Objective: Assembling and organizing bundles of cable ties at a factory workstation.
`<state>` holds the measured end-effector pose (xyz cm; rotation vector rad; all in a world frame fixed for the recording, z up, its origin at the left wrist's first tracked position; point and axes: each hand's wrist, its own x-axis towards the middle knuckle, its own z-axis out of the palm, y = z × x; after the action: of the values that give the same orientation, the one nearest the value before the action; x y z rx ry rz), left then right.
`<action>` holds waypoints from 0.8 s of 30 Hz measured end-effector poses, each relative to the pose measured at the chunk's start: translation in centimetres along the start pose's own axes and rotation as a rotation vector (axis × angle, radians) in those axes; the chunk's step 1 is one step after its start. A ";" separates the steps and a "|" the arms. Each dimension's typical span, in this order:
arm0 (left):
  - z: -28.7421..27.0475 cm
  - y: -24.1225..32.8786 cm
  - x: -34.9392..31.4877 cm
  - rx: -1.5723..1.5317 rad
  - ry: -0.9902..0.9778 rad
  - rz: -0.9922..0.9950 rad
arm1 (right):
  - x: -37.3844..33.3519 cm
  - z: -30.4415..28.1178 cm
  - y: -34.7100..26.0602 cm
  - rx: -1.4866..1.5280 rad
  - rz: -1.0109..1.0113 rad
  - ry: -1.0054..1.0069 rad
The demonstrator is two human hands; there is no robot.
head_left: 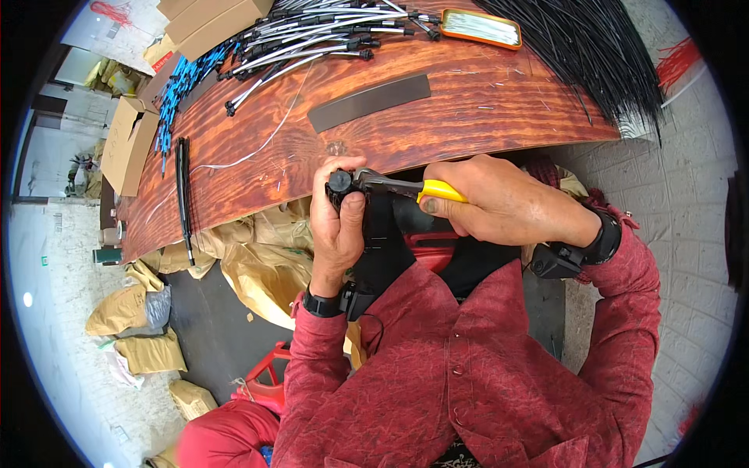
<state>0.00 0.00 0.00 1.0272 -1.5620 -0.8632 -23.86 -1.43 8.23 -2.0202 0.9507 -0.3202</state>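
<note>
Near the table's front edge, my left hand [339,226] is closed round a dark bundle with a round black end [340,182] facing up. The length below that end is mostly hidden by my fingers and lost against dark clothing. My right hand [499,199] grips pliers with yellow handles [441,190]. Their metal jaws point left and meet the side of the black end, beside my left thumb and fingertips. Whether the jaws are closed on anything is too small to tell.
The wooden table [257,164] carries a dark flat bar [370,101], white-and-black tubes [312,39], blue-and-black pieces [183,86], an orange-rimmed tin [480,30] and a large sheaf of black strands [581,54]. A thin black bundle [183,191] overhangs the edge. Brown sacks [265,273] lie below.
</note>
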 end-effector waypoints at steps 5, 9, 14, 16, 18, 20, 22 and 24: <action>-0.3 -0.2 -0.1 -0.013 -0.036 0.042 | 0.3 0.1 0.0 -0.042 -0.042 0.035; -0.5 0.1 -0.4 -0.056 -0.031 0.060 | 0.8 -0.6 -0.3 0.000 -0.052 -0.056; -0.9 0.2 -0.1 -0.150 -0.058 0.011 | 1.6 -0.4 0.1 0.278 0.083 -0.217; -1.4 0.1 0.0 -0.149 -0.046 -0.022 | 1.5 -0.1 0.4 0.381 0.136 -0.250; -2.0 0.2 1.2 -0.126 0.003 0.023 | 1.1 -0.5 0.8 0.333 0.198 -0.134; -4.5 -0.6 1.4 -0.292 0.233 -0.044 | 0.6 -1.0 3.2 0.046 0.119 0.066; -7.1 -0.7 1.5 -0.510 0.514 0.043 | -0.5 -1.6 7.4 -0.462 0.020 0.314; -11.3 -1.9 0.6 -0.712 0.483 0.070 | -1.5 -2.0 10.3 -0.704 0.022 0.404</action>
<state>11.31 -1.58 0.84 0.5892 -0.7786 -0.9357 -31.17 -5.07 1.46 -2.6328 1.4884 -0.4339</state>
